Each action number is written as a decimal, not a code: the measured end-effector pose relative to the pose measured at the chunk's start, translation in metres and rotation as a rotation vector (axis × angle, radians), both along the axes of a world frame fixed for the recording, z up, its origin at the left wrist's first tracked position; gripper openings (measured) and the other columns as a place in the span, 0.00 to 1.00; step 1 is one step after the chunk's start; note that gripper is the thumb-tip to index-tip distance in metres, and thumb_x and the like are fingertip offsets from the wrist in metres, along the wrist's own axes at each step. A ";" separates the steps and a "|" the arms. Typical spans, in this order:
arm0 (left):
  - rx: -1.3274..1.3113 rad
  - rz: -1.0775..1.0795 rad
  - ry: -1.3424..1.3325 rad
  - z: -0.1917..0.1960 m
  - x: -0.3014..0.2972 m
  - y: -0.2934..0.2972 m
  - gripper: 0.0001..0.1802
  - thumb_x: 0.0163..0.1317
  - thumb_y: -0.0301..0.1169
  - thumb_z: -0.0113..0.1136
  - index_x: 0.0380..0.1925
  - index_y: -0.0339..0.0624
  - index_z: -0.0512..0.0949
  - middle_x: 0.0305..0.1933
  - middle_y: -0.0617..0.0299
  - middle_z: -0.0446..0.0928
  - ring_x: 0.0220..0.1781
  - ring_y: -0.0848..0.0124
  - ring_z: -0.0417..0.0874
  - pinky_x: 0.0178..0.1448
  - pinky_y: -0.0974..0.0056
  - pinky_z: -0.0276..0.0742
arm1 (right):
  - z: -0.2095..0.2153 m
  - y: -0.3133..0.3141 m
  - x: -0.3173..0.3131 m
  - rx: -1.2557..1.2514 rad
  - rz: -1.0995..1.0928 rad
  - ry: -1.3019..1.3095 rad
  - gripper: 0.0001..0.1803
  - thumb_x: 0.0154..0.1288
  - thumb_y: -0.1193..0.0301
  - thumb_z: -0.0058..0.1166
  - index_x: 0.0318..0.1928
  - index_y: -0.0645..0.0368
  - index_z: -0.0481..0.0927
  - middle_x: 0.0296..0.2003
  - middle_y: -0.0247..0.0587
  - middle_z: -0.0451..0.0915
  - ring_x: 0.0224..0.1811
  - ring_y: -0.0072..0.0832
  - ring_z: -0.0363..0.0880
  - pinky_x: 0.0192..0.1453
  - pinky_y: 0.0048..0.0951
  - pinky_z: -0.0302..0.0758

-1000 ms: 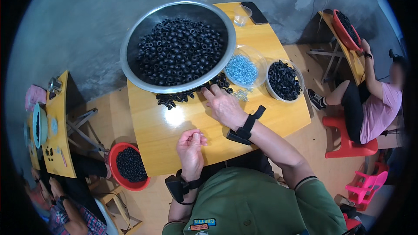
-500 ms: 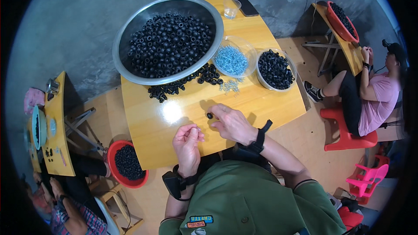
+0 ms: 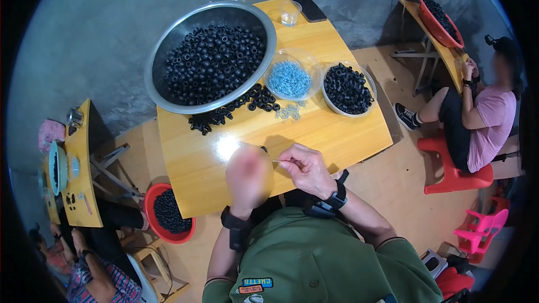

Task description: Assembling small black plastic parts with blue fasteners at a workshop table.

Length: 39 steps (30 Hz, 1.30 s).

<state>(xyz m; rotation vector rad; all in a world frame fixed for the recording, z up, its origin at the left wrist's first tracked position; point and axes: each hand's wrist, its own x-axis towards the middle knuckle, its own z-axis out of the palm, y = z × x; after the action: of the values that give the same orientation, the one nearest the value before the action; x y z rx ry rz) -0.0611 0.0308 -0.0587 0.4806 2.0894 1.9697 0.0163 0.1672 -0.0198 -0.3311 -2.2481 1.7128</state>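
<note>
My left hand (image 3: pixel 247 177) is raised over the table's near edge, its fingers blurred. At its fingertips shows a small round black cap (image 3: pixel 264 149), which appears held there. Close to its right, my right hand (image 3: pixel 309 171) is closed in a pinch on a small thin pale piece (image 3: pixel 276 161), whose tip points at the left hand. Beyond the hands lie loose black parts (image 3: pixel 210 122) and a scatter of clear-blue small pieces (image 3: pixel 289 111). A clear bowl of blue pieces (image 3: pixel 289 78) and a clear tub of black parts (image 3: pixel 348 90) stand behind them.
A large steel basin (image 3: pixel 268 50) of black caps fills the table's far left. A plastic cup (image 3: pixel 289 13) and a phone (image 3: pixel 312 9) sit at the back. A red basin (image 3: pixel 188 234) is on the floor at left. People sit at side tables left and right.
My hands have come closer together. The black cap, earlier at my right fingertips, is now beside my left fingers, and my right hand now pinches the thin pale piece.
</note>
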 end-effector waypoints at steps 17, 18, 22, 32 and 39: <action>0.444 -0.197 -0.545 0.020 0.009 -0.003 0.06 0.56 0.23 0.57 0.34 0.33 0.74 0.31 0.61 0.75 0.28 0.75 0.74 0.35 0.73 0.71 | 0.016 0.008 0.018 0.021 -0.032 0.055 0.04 0.52 0.83 0.53 0.31 0.64 0.76 0.24 0.37 0.73 0.21 0.21 0.69 0.25 0.20 0.66; 0.504 -0.215 -0.580 0.020 0.013 -0.005 0.06 0.57 0.22 0.55 0.34 0.33 0.74 0.30 0.60 0.76 0.29 0.76 0.75 0.36 0.73 0.72 | 0.017 0.004 0.018 0.065 -0.020 0.096 0.04 0.52 0.83 0.53 0.31 0.64 0.76 0.24 0.38 0.73 0.22 0.22 0.71 0.26 0.21 0.67; 0.561 -0.264 -0.585 0.019 0.023 -0.008 0.06 0.57 0.22 0.54 0.36 0.33 0.73 0.30 0.60 0.76 0.28 0.75 0.75 0.35 0.72 0.73 | 0.023 -0.005 0.015 0.187 0.018 0.239 0.06 0.51 0.83 0.52 0.31 0.61 0.75 0.23 0.40 0.72 0.23 0.34 0.73 0.26 0.28 0.70; 0.332 -0.262 -0.409 0.025 0.028 -0.015 0.06 0.58 0.23 0.55 0.35 0.33 0.73 0.26 0.60 0.75 0.23 0.75 0.75 0.28 0.73 0.73 | 0.026 -0.014 0.018 0.512 0.033 0.211 0.11 0.41 0.84 0.52 0.29 0.60 0.75 0.24 0.39 0.74 0.27 0.36 0.75 0.29 0.31 0.73; 0.523 -0.232 -0.570 0.019 0.026 -0.026 0.07 0.59 0.20 0.51 0.37 0.32 0.72 0.28 0.58 0.76 0.25 0.74 0.77 0.30 0.72 0.75 | 0.028 -0.026 0.004 0.574 0.076 0.310 0.09 0.40 0.83 0.52 0.26 0.59 0.76 0.24 0.38 0.73 0.27 0.33 0.75 0.30 0.30 0.73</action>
<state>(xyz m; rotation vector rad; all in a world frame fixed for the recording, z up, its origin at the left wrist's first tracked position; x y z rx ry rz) -0.0348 0.0053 -0.0394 0.1925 1.1313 2.1681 0.0208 0.1411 0.0080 0.1410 -2.3981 0.9879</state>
